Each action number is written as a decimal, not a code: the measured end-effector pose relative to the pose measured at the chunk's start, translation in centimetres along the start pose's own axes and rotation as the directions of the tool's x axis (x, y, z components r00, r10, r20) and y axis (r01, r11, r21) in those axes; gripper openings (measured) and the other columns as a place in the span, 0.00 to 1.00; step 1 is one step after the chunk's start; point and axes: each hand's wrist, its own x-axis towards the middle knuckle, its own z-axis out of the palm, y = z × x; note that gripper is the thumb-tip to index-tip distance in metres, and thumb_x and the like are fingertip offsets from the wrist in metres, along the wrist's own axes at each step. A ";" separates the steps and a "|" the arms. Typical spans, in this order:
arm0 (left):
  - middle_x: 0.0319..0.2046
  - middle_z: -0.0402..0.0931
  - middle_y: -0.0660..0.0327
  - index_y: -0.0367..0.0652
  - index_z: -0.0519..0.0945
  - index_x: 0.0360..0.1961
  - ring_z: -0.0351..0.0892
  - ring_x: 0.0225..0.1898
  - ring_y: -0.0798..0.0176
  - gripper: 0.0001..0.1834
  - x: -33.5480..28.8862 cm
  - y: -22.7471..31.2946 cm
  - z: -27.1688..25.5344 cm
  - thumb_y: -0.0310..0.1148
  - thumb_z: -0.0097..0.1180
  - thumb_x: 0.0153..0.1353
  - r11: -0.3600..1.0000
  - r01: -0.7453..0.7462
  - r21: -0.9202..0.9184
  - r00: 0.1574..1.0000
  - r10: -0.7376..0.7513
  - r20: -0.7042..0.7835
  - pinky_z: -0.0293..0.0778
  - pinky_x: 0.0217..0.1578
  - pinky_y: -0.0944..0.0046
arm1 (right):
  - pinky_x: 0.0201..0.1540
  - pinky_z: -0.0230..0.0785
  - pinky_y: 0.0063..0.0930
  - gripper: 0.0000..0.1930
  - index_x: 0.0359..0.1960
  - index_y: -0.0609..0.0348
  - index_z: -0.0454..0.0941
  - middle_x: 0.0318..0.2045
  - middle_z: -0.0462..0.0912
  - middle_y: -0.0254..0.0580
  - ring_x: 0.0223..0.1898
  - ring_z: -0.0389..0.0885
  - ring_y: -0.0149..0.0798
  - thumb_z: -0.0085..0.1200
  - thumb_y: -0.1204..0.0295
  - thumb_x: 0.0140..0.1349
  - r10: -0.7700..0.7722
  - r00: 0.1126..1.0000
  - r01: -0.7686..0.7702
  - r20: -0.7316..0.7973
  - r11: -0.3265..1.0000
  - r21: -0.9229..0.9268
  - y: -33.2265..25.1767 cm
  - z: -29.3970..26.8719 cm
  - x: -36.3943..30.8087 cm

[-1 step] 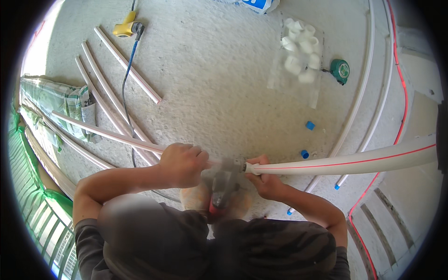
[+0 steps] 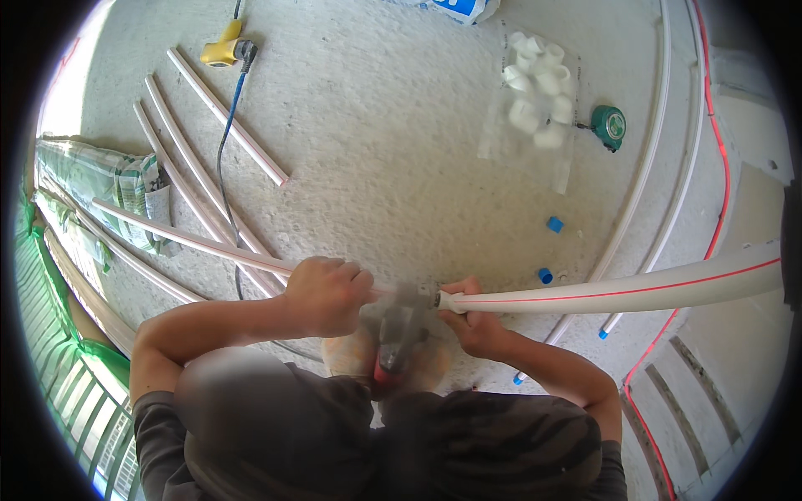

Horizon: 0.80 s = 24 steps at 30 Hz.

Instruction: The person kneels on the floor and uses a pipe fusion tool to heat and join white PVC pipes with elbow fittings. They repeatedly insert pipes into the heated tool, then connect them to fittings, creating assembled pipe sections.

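Observation:
Between my knees stands a blurred grey pipe-fusion welder (image 2: 401, 326) with a red lower part. My left hand (image 2: 328, 295) is closed round a white plastic pipe (image 2: 192, 240) with a reddish stripe. That pipe runs out to the left, and its other end meets the tool's left side. On the tool's right side, my right hand (image 2: 480, 321) grips a white pipe fitting (image 2: 454, 301) at the end of a thicker-looking white pipe (image 2: 618, 294) with a red line. This pipe stretches to the right edge. My fingers partly hide the fitting.
Several loose pipes (image 2: 230, 117) lie at left, crossed by a dark cable (image 2: 222, 159) plugged into a yellow socket (image 2: 221, 52). At right are a bag of white fittings (image 2: 539, 92), a green tape measure (image 2: 608, 127), blue caps (image 2: 555, 224) and long pipes (image 2: 647, 171).

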 end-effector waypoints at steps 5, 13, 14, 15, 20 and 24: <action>0.24 0.76 0.57 0.43 0.78 0.30 0.81 0.27 0.48 0.13 0.4 -0.5 0.0 0.38 0.67 0.60 0.998 -0.054 -0.015 0.997 0.052 -0.065 0.75 0.26 0.47 | 0.56 0.68 0.34 0.20 0.59 0.61 0.66 0.49 0.73 0.45 0.50 0.74 0.36 0.60 0.73 0.72 -0.019 1.000 0.020 0.025 0.998 -0.057 -0.5 -0.3 0.5; 0.30 0.80 0.56 0.43 0.78 0.37 0.85 0.37 0.48 0.16 0.3 -2.1 -1.9 0.46 0.58 0.71 1.000 -0.011 -0.005 0.989 0.011 0.150 0.79 0.38 0.48 | 0.51 0.72 0.36 0.17 0.53 0.62 0.75 0.42 0.80 0.46 0.44 0.79 0.41 0.64 0.67 0.69 0.267 0.940 -0.265 0.214 0.963 -0.037 -4.0 -4.0 2.6; 0.31 0.81 0.55 0.43 0.78 0.38 0.85 0.38 0.48 0.16 0.2 -2.5 -2.3 0.46 0.57 0.72 1.000 0.021 -0.002 0.983 -0.020 0.183 0.79 0.38 0.48 | 0.50 0.71 0.36 0.16 0.51 0.62 0.76 0.40 0.80 0.47 0.43 0.79 0.41 0.64 0.66 0.69 0.299 0.919 -0.273 0.257 0.953 -0.131 -4.0 -4.5 2.9; 0.32 0.81 0.55 0.43 0.78 0.39 0.85 0.39 0.47 0.17 0.2 -2.8 -2.6 0.47 0.57 0.73 0.999 0.050 0.001 0.975 -0.049 0.218 0.79 0.39 0.48 | 0.49 0.71 0.36 0.15 0.49 0.62 0.76 0.38 0.80 0.47 0.42 0.80 0.40 0.64 0.65 0.69 0.314 0.901 -0.256 0.299 0.942 -0.217 -3.9 -4.7 3.1; 0.29 0.82 0.55 0.44 0.80 0.34 0.85 0.35 0.46 0.17 0.1 -2.6 -2.6 0.47 0.57 0.72 0.995 0.094 -0.041 0.973 -0.083 0.215 0.79 0.34 0.46 | 0.46 0.70 0.35 0.14 0.47 0.62 0.75 0.40 0.78 0.46 0.42 0.76 0.38 0.61 0.64 0.72 0.163 0.967 -0.136 0.195 0.980 -0.147 -2.0 -2.8 2.3; 0.25 0.79 0.56 0.44 0.79 0.29 0.83 0.30 0.46 0.13 -1.3 -0.8 -2.4 0.42 0.65 0.63 0.999 0.048 -0.024 0.996 -0.046 0.080 0.76 0.29 0.47 | 0.48 0.70 0.34 0.12 0.51 0.60 0.73 0.41 0.76 0.44 0.43 0.75 0.37 0.57 0.66 0.74 0.247 0.962 -0.240 0.115 0.968 -0.072 -1.8 -0.5 -0.5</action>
